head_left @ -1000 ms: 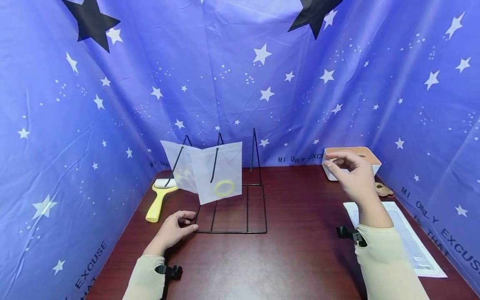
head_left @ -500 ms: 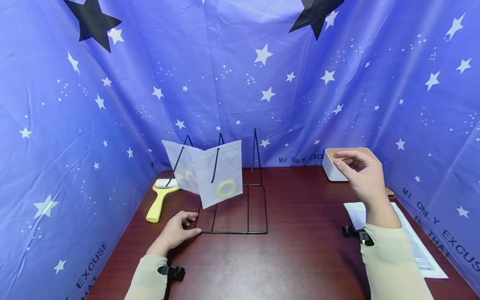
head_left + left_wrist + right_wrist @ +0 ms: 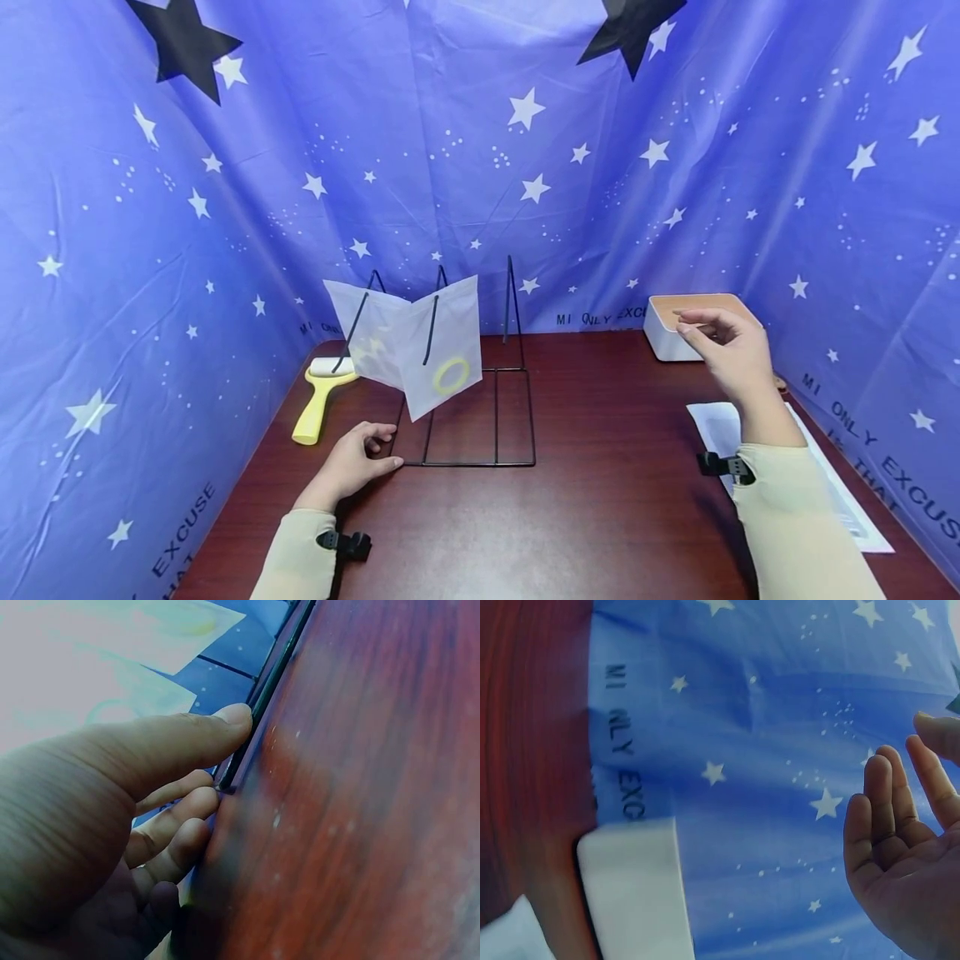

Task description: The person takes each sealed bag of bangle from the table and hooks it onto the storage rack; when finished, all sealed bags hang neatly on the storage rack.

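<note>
Toward the left of the head view, a person's left hand [image 3: 350, 467] sits at the near left corner of a black wire rack [image 3: 496, 417]. I can see the corner held lightly between the fingers: the thumb is on the front wire and a fingertip is at the side wire. The left wrist view shows me the thumb touching the dark rail.

The rack stands left of centre. Among its uprights is a translucent white sheet [image 3: 405, 350] in two panels meeting in a V; I cannot tell whether it is one folded piece or two. A yellow ring [image 3: 437, 382] shows on the right panel.

The right hand [image 3: 735, 354] is raised at centre right, in front of a white box [image 3: 666, 346] with an orange-tan top. Its fingers are loosely bent, thumb and forefinger close but apart, and I see nothing between them.

A yellow-handled roller [image 3: 318, 404] lies left of the rack. Under the right forearm, a flat white packet [image 3: 720, 425] lies on the dark red bench [image 3: 585, 517]. Behind hangs a blue curtain [image 3: 465, 150] with pale stars.
</note>
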The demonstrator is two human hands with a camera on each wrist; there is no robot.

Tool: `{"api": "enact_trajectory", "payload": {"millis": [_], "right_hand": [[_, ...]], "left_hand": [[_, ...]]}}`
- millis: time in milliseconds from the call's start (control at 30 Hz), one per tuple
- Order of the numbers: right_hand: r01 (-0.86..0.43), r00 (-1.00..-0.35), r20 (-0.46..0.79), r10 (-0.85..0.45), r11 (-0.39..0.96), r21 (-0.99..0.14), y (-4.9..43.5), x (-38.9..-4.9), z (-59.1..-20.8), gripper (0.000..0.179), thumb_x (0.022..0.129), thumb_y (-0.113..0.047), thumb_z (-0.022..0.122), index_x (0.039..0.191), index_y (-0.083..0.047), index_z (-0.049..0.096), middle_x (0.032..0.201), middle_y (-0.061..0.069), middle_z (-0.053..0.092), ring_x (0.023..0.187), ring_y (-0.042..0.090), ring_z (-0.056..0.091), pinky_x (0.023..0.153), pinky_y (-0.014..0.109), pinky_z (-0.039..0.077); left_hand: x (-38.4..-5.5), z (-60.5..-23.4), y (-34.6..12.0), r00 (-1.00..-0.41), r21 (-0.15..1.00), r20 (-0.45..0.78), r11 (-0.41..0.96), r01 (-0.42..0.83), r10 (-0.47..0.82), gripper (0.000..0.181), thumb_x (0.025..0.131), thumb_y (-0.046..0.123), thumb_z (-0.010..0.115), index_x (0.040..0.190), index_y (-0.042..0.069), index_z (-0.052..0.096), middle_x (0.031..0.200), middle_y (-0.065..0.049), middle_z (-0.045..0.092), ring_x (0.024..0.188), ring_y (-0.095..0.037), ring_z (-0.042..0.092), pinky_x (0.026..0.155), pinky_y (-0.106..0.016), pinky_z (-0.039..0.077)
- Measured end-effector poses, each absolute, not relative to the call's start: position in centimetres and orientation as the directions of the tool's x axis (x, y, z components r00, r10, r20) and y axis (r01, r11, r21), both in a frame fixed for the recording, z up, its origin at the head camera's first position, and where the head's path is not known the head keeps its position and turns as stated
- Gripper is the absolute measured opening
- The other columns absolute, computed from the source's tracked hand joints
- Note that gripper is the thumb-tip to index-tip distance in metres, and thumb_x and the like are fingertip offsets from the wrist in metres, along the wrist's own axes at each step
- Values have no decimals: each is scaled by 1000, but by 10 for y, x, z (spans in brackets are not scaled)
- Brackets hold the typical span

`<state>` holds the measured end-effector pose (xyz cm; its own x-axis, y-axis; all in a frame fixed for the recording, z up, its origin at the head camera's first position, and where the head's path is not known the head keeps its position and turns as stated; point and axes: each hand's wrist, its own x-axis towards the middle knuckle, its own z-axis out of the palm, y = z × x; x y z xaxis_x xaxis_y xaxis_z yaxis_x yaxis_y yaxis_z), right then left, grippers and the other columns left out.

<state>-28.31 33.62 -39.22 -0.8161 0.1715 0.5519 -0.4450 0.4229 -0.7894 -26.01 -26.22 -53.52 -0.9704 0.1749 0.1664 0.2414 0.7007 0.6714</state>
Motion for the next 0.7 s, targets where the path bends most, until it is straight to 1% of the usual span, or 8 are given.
{"api": "enact_trajectory", "payload": {"millis": [133,233,467,600,700], "right_hand": [[-367,-843,512,163,521,-770,351,-283,-396,29,96,-15,79,120,1,74,95,-22,73,81,-4,65,70,12,48],[-316,-865,482,143,590,-743,364,-282,-401,32,96,-23,79,121,-3,74,98,-24,70,83,-5,65,68,13,48],[-244,-910,398,114,629,-738,394,-279,-410,36,97,-32,78,121,-6,73,98,-26,69,85,-5,64,67,15,48],[-214,-935,344,83,640,-738,408,-276,-415,36,97,-33,78,120,-7,71,98,-22,70,84,-5,64,67,16,49],[-194,-950,306,57,661,-725,418,-274,-419,39,97,-33,78,122,-4,70,103,-14,72,85,-5,64,67,17,50]], "left_hand": [[-261,-536,-261,-970,672,171,699,244,174,54,78,22,95,126,11,74,104,5,66,91,-13,61,86,-38,53],[-260,-536,-260,-969,670,173,700,247,177,54,78,21,95,126,10,74,104,5,66,91,-14,61,86,-38,53],[-258,-536,-262,-974,674,150,702,228,173,55,78,22,95,128,11,73,106,6,66,92,-14,61,85,-35,52],[-258,-535,-262,-972,679,156,696,234,174,55,78,22,95,127,10,73,107,4,67,93,-15,61,86,-38,52],[-259,-534,-262,-974,684,150,693,228,172,55,79,23,95,127,10,73,107,4,67,94,-15,61,87,-40,52]]}}
